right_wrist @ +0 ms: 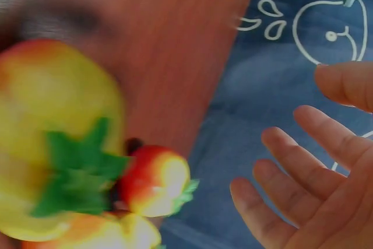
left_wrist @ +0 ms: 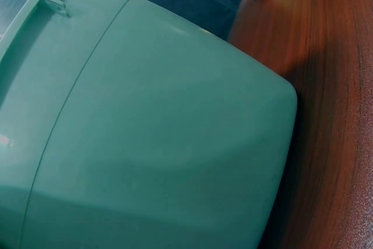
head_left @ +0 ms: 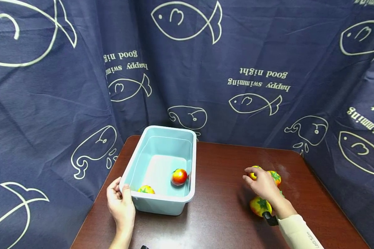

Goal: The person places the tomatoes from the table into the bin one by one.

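My left hand (head_left: 123,207) grips the near left corner of a light blue plastic bin (head_left: 160,198), thumb over the rim. Inside lie a red tomato (head_left: 179,177) and a yellow one (head_left: 146,189), partly hidden by the near wall. On the right of the table, my right hand (head_left: 263,185) is above a group of red-and-yellow tomatoes; its fingers (right_wrist: 291,196) are spread and hold nothing in the right wrist view. Around it are a tomato (head_left: 275,177) beyond the knuckles, one (head_left: 255,172) partly behind the fingers, and a larger one (head_left: 260,206) by the wrist.
The brown wooden table (head_left: 218,193) reaches back to a dark blue curtain (head_left: 205,86) with white fish drawings, which also hangs along both sides. A black strap (head_left: 270,219) sits at the right wrist, just before the cream sleeve (head_left: 299,233).
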Tool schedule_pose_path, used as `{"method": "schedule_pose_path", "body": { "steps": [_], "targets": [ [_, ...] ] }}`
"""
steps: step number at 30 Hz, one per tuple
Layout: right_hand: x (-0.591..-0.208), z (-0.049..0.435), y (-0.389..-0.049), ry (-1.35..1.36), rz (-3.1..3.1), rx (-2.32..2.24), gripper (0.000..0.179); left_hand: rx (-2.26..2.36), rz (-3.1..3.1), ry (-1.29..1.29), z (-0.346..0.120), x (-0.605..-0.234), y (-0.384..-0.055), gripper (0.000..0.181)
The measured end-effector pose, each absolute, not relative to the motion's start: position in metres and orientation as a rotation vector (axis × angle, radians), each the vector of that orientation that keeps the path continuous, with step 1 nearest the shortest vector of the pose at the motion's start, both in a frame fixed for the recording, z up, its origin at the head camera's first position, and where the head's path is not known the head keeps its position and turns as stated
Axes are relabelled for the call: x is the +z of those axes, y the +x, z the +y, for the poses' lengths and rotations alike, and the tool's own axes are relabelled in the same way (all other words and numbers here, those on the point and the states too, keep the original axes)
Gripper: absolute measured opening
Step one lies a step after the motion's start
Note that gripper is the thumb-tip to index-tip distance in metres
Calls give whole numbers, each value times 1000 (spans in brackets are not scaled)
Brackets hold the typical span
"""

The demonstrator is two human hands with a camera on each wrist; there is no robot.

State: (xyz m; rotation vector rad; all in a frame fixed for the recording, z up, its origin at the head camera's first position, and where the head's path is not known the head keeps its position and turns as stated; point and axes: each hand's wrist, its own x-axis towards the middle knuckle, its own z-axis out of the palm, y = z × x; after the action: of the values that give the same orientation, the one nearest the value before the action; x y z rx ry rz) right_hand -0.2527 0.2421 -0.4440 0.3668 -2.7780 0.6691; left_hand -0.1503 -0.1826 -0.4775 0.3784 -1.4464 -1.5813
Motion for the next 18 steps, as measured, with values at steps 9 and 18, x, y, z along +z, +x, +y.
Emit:
{"method": "schedule_pose_path", "body": {
  "steps": [9,18],
  "targets": [
    [-466,256,-232,286,-2826,683,34,-1580,-1452,383,-182,-475,-148,32],
    [-481,268,-213,221,-2796,572,39,-1602,-1432,381,-182,-475,-149,32]
  ]
}}
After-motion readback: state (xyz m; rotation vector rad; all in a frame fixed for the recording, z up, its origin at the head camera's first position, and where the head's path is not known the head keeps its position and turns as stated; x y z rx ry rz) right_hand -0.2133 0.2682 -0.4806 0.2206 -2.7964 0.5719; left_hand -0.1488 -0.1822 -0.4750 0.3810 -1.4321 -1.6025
